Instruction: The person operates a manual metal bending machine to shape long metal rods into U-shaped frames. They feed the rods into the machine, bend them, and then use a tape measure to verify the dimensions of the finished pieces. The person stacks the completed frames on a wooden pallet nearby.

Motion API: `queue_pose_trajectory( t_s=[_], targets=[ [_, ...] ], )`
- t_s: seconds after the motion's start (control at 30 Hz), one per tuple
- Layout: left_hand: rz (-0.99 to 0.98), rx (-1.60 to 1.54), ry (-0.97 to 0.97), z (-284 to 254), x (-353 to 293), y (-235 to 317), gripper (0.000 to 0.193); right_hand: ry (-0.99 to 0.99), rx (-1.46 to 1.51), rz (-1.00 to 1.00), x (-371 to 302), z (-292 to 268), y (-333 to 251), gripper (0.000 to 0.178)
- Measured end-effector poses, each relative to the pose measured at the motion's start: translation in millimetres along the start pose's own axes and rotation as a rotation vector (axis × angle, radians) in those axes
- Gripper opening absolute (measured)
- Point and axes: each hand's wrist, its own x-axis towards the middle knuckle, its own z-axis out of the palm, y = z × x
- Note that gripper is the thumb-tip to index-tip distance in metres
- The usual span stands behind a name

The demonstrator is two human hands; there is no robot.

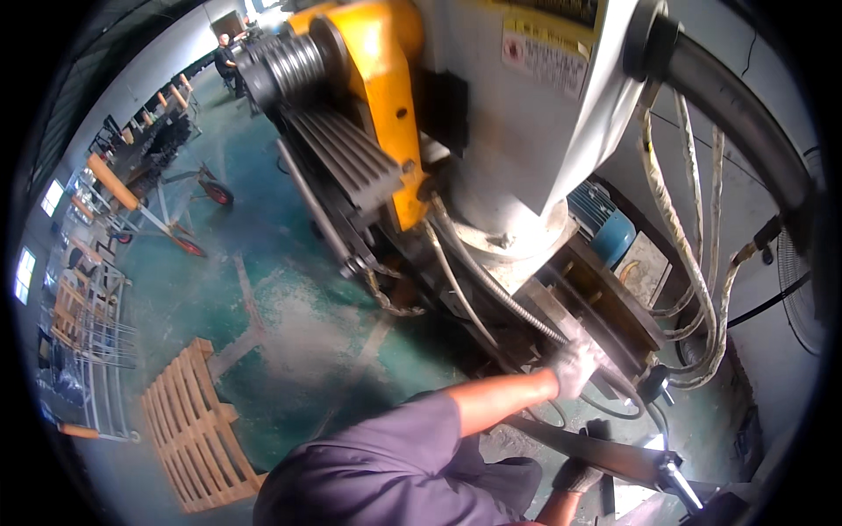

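My left hand [574, 366], in a pale work glove, reaches across to a steel beam [605, 333] at the machine's base, beside a ribbed metal conduit [517, 309]. Motion smears its fingers, so I cannot make out a grip. Lower down, my right hand [577, 476], gloved with dark patches, is at a long flat metal bar [596, 449]. The bar crosses in front of it and hides part of its fingers; whether they close round the bar cannot be told. Above both hands rises the machine's grey column [517, 131] with a yellow arm [377, 96].
Wrapped hoses [702, 298] hang at the right, near a blue motor [610, 232] and a fan guard [794, 289]. A wooden pallet [197, 430] lies on the green floor at left, with a wheeled cart [175, 210] beyond. Far back, another person [226, 61] is visible.
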Motion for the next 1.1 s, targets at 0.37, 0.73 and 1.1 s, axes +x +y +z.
queue_pose_trajectory(
  t_s=[0.37, 0.73, 1.1],
  targets=[
    [-1.004, -0.385, -0.283, -286.0, -307.0, 18.6, 0.026, 0.895, 1.090, 0.443, -9.6, -8.3, 13.1, 0.046],
    [-0.852, -0.114, 0.836, -663.9, -306.3, -260.7, 0.025, 1.947, 3.646, -1.173, -155.4, 67.9, 63.5, 0.018],
    [-0.647, 0.448, 0.467, -833.7, -200.8, -405.1, 0.057, 2.208, 3.669, -0.455, -159.5, 275.9, 55.2, 0.016]
  ],
)
